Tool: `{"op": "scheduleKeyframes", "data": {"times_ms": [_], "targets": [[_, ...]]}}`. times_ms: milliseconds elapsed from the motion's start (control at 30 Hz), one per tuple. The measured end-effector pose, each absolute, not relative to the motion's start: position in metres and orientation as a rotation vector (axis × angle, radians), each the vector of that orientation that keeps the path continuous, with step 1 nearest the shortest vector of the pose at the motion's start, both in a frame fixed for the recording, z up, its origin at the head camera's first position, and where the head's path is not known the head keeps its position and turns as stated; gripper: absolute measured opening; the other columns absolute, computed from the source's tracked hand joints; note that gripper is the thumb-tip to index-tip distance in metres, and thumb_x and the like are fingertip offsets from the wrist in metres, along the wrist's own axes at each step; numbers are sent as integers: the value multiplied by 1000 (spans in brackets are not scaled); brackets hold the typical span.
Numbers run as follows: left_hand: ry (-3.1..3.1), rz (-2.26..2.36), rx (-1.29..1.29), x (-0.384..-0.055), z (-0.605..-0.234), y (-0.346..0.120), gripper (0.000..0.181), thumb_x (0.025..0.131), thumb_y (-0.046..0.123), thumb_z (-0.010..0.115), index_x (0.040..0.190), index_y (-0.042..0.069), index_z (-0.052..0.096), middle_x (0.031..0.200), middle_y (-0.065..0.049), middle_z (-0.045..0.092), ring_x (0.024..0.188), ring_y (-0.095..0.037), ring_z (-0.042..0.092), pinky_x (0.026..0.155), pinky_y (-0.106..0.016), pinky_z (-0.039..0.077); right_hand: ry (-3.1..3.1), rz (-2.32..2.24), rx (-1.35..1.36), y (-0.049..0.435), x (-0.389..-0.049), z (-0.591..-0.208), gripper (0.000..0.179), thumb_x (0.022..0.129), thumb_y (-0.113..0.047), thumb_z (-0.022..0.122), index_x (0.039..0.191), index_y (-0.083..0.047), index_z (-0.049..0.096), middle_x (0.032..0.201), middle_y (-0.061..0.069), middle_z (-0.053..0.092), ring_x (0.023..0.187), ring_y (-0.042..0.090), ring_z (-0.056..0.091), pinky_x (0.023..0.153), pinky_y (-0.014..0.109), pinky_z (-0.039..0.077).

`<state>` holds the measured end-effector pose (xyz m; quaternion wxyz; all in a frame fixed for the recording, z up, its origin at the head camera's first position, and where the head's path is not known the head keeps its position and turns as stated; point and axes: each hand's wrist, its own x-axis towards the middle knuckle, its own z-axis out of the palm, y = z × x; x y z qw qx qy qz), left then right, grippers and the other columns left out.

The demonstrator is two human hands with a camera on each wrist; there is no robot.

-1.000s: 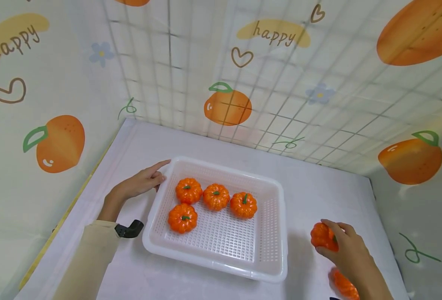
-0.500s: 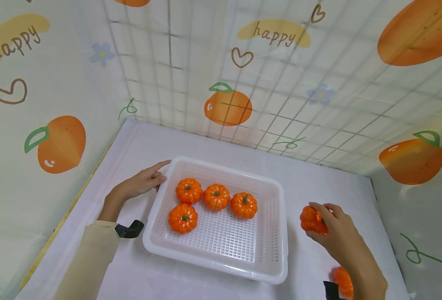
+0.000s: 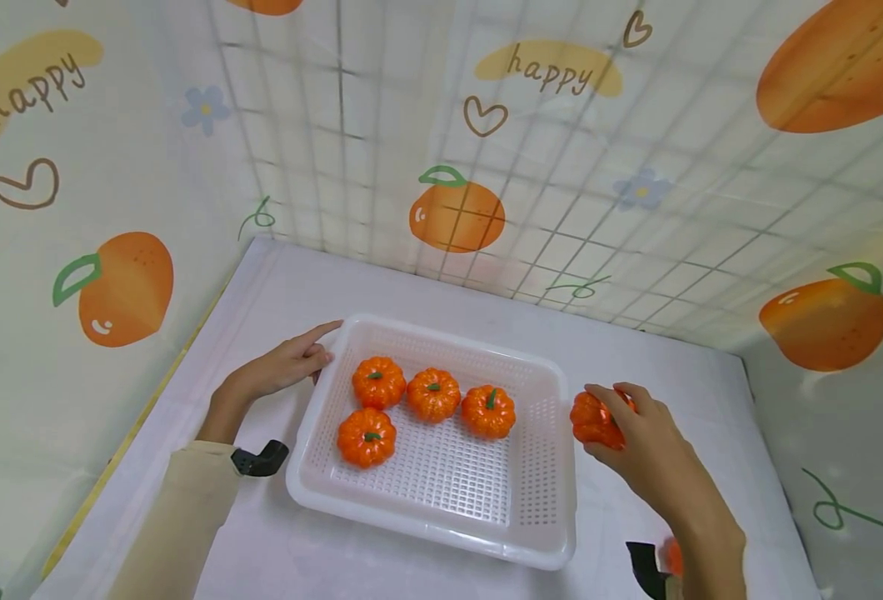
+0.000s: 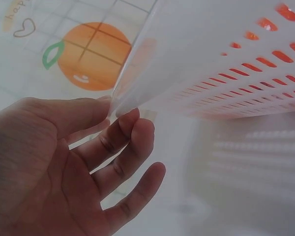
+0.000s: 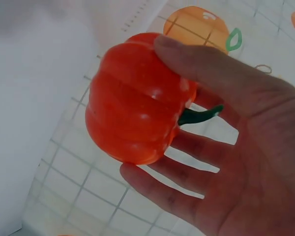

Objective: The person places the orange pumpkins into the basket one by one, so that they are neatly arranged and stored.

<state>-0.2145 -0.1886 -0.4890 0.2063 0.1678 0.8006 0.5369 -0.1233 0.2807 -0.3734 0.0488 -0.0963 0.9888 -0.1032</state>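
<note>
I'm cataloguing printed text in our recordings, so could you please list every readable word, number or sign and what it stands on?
"happy": on the left wall's yellow patch.
"happy": on the back wall's yellow patch.
Left wrist view: one blurred wall word, cut off, not fully readable.
No lettering shows on the held pumpkin or basket.

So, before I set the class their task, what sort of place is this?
Probably a small staged work booth: printed sheets surround a white-covered table on three sides, with a white basket holding glossy orange pumpkins.
</note>
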Motion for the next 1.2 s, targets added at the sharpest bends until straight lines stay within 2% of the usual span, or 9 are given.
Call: {"op": "scheduleKeyframes", "data": {"times_ms": [367, 567, 1200], "targets": [[2236, 1492, 463, -214, -488, -188, 58, 107, 19, 45, 159, 10, 21, 89, -10, 63, 85, -24, 57, 100, -53, 35, 2982, -349, -429, 255, -131, -370, 71, 83, -17, 82, 146, -18, 48, 146, 23, 37, 128, 48, 35, 79, 63, 51], [2236, 1496, 471, -214, -488, -188, 57, 107, 19, 45, 159, 9, 22, 89, -10, 63, 85, -25, 57, 99, -53, 36, 2974, -358, -534, 240, -134, -375, 70, 82, -17, 83, 143, -21, 50, 142, 18, 42, 125, 42, 41, 77, 57, 54], [2234, 1490, 451, -217, -492, -188, 57, 107, 21, 46, 159, 11, 22, 90, -9, 64, 85, -24, 58, 101, -55, 35, 2878, -375, -705, 203, -146, -395, 69, 80, -19, 85, 142, -20, 54, 140, 12, 47, 125, 36, 47, 83, 50, 55]]}}
